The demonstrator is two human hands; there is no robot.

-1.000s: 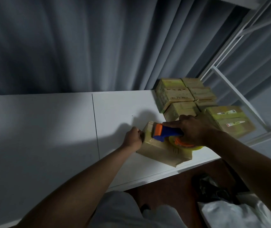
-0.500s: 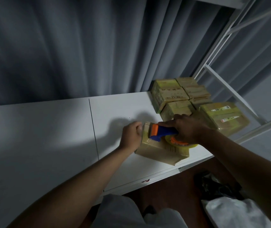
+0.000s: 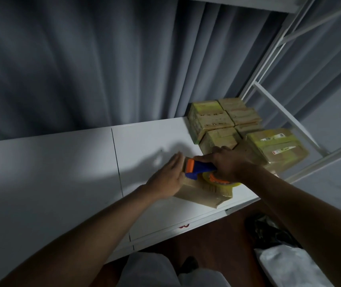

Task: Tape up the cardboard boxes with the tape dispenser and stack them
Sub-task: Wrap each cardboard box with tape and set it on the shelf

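Head view looks down on a white table (image 3: 62,172) against grey curtains (image 3: 82,69). Near its front edge lies a cardboard box (image 3: 204,195). On top of the box sits the tape dispenser (image 3: 200,170), blue and orange, with the right hand (image 3: 229,164) wrapped around its handle. Beside it, the left hand (image 3: 166,179) rests flat against the box's left end, fingers straight, though slightly blurred. Taped boxes (image 3: 223,121) sit grouped at the table's far right corner, apparently stacked.
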